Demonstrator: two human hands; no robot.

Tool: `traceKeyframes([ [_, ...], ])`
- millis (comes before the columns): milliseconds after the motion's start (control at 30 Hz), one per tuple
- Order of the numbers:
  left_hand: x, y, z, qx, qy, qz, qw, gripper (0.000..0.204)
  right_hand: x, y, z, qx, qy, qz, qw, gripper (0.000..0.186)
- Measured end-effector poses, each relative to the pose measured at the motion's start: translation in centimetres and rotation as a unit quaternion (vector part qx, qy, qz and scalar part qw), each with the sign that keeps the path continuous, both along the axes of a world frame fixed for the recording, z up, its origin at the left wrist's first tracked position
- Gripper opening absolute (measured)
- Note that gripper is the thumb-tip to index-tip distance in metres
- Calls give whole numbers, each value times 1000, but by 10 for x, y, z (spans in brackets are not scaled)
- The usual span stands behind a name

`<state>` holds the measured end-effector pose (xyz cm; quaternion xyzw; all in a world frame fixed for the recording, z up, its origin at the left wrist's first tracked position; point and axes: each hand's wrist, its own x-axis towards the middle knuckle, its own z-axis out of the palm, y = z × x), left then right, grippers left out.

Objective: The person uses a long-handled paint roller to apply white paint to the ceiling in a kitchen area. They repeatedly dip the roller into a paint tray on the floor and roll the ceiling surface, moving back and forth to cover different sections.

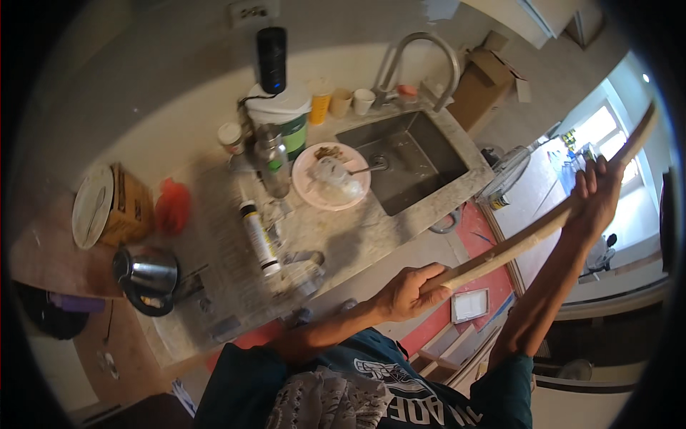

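Note:
A long, pale wooden strip point(516, 247) slants up to the right across the space in front of the counter. My left hand point(409, 294) is closed around its lower end. Farther up, my right hand point(597, 199) wraps its fingers over the same strip, the arm stretched out to the right. Beyond the hands the strip runs on toward the upper right, near a bright window. Nearest to my left hand is the front edge of the stone countertop point(343, 268).
The counter holds a sink point(421, 161) with a curved faucet point(454, 61), a plate of food scraps point(314, 189), a metal bottle point(271, 168), a sealant tube point(259, 239), a lidded bucket point(294, 132) and a kettle point(153, 275). A white tray point(469, 306) lies below.

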<state>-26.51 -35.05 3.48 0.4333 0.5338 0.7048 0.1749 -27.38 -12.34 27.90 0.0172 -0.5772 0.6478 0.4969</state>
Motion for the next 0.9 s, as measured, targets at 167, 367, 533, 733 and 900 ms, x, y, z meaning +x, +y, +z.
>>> traceKeyframes([
  [167,7,-64,-12,-37,-8,12,999,29,9,-67,-18,2,-10,-65,998,29],
  [367,22,-122,-41,19,22,30,999,33,36,-141,-30,23,-51,-108,993,27],
  [533,43,-149,-92,-18,-157,64,985,35,41,-196,-39,-27,-16,-3,1000,27],
  [733,30,-171,-211,-124,-249,-14,961,48,61,-242,-65,-15,-19,-30,999,58],
  [900,45,-194,-159,-77,-119,74,987,45,68,-259,-81,-12,-16,-13,1000,66],
])
